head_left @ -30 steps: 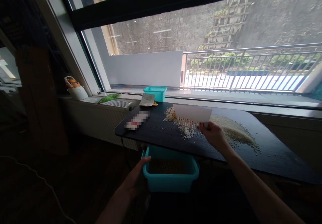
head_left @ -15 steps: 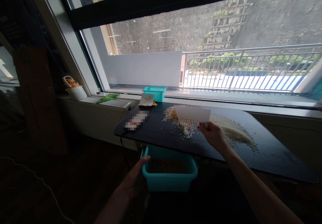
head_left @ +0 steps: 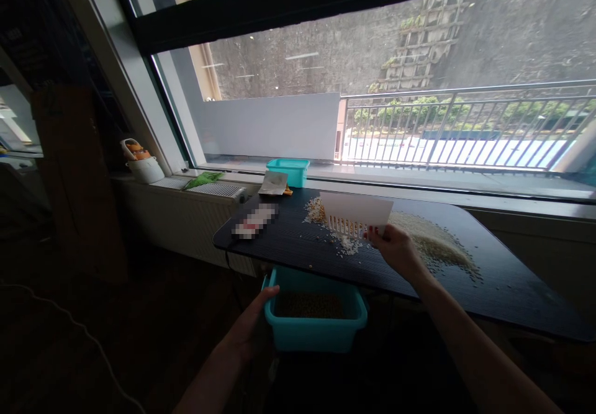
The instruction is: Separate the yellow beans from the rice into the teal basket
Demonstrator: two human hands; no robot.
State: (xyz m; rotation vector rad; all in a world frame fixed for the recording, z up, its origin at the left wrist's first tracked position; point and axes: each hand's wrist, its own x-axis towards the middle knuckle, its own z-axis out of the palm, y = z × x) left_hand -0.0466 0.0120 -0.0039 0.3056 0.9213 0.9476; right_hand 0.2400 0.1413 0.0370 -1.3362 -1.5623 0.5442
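My right hand (head_left: 395,243) is closed on the lower right corner of a white slotted card (head_left: 358,208), whose comb-like teeth point down at the table. Behind and below the card lies a small pile of yellow kernels and white grains (head_left: 315,210), with loose white grains (head_left: 348,245) nearer me. A larger heap of rice-like grain (head_left: 431,237) spreads to the right of the card. My left hand (head_left: 254,315) grips the left rim of a turquoise tub (head_left: 316,334), held below the table's front edge. Brownish grains or kernels (head_left: 311,305) cover its bottom, dim in the shadow.
The dark table (head_left: 279,246) stands against the window. At its back left are a second turquoise tub (head_left: 294,172), a paper packet (head_left: 273,183) and a blurred-out item (head_left: 255,221). A radiator (head_left: 186,215) with a white pot (head_left: 145,169) runs along the left.
The card has tipped slightly and shifted a little left in my right hand. A single kernel now shows near the table's front edge. My left hand and the tub stay nearly in place.
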